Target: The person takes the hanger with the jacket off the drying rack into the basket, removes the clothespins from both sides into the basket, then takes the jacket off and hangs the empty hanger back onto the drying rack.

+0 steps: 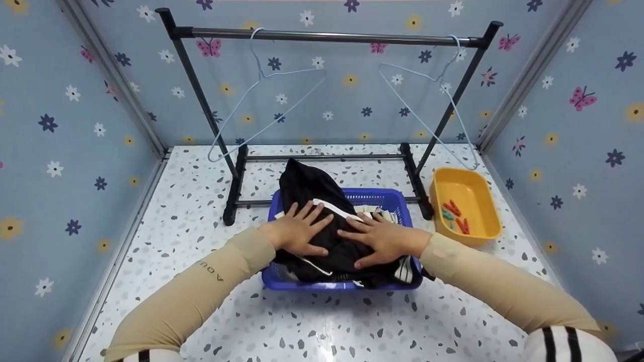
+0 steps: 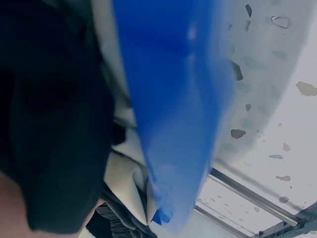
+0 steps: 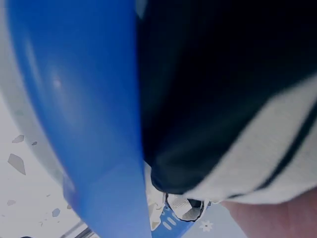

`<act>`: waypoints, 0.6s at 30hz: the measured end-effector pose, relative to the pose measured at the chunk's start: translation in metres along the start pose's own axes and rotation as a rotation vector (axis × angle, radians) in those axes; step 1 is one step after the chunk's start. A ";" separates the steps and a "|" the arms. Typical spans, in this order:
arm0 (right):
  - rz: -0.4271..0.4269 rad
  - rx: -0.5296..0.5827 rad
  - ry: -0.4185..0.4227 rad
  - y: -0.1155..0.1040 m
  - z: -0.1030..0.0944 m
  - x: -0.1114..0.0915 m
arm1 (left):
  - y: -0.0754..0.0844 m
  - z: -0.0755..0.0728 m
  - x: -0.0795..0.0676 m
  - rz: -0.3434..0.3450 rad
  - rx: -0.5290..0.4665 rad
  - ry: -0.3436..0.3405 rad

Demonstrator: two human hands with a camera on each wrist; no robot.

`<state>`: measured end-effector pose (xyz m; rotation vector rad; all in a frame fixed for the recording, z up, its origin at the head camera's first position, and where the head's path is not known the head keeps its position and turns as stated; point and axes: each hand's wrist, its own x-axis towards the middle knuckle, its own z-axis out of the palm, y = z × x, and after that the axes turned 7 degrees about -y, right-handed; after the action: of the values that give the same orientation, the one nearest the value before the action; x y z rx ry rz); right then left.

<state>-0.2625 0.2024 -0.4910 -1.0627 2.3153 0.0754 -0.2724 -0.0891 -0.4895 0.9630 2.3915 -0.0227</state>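
Note:
Both hands lie flat with fingers spread on a heap of black clothing (image 1: 322,186) with white stripes, which fills a blue plastic basket (image 1: 375,193). The left hand (image 1: 299,231) presses on the heap's left half, the right hand (image 1: 385,239) on its right half. Cream-coloured cloth (image 1: 375,210) shows beneath the black garment near the basket's back right. In the left wrist view the basket's wall (image 2: 168,109) stands beside dark and cream fabric. The right wrist view shows dark fabric with a white stripe (image 3: 267,148) against the basket's other side.
Behind the basket stands a black clothes rack (image 1: 327,36) with two light blue wire hangers (image 1: 261,75), (image 1: 437,80) on its bar. A yellow tub (image 1: 475,201) holding red and green clothespins (image 1: 455,216) sits on the speckled floor to the right. Patterned walls (image 1: 50,151) enclose the space.

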 end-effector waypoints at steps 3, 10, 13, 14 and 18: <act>0.007 -0.021 -0.018 -0.001 0.001 0.004 | 0.000 0.002 0.002 -0.005 0.002 -0.002; 0.003 -0.033 -0.030 -0.002 0.001 0.007 | -0.005 -0.005 0.005 0.029 0.001 0.133; 0.003 -0.032 -0.035 -0.001 0.001 0.007 | -0.014 -0.014 0.006 0.088 0.037 0.329; 0.004 -0.032 -0.036 -0.002 0.001 0.007 | -0.018 -0.019 0.006 0.101 0.048 0.409; 0.007 -0.023 -0.038 -0.002 0.000 0.007 | -0.036 -0.037 0.008 0.067 0.036 0.660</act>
<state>-0.2651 0.1963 -0.4944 -1.0556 2.2891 0.1243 -0.3187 -0.1032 -0.4685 1.2059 2.9520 0.3266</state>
